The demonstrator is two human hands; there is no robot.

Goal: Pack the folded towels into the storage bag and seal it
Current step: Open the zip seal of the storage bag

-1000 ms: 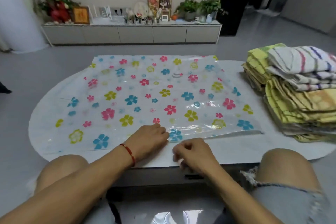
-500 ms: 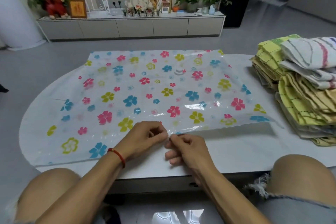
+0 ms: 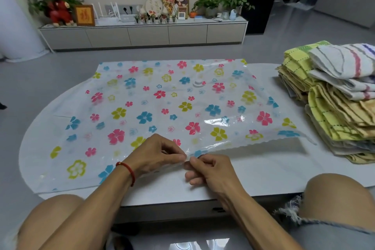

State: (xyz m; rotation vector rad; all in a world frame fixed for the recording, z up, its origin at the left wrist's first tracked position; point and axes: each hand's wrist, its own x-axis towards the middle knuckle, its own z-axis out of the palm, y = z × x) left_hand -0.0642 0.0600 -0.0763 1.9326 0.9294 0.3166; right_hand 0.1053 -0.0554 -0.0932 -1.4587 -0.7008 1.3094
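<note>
**A:** so where's everything sitting? The storage bag [image 3: 162,105] is laid flat across the white oval worktop [image 3: 263,170], clear plastic printed with pink, blue and yellow flowers. A small white round valve [image 3: 198,83] can be seen toward 12 o'clock on it, a bit right of center.

**B:** and the towels?

**A:** The folded towels [image 3: 332,97] are stacked at 3 o'clock, on the worktop's right end, just beside the bag's right edge. Yellow checked ones are piled underneath, white striped ones on top. None are inside the bag yet, it's flat and looks empty.

**B:** hands?

**A:** Both are parked at the bag's near edge, around 6 o'clock. The left hand [image 3: 156,154], red cord bracelet [image 3: 127,168] on the wrist, is pinched down on the plastic edge, thumb and fingers pressed together on it. The right hand [image 3: 211,168] sits right next to it, fingertips nearly touching the left's, its grip likewise closed on the same edge. From the pinch toward 3 o'clock the top layer's wavy edge is lifted slightly off the worktop, with a shadow underneath.

**B:** background?

**A:** A low cabinet [image 3: 146,34] along the far wall at 12 o'clock, loaded with plants, frames and small stuff. Bare knees are visible at the bottom corners.
</note>
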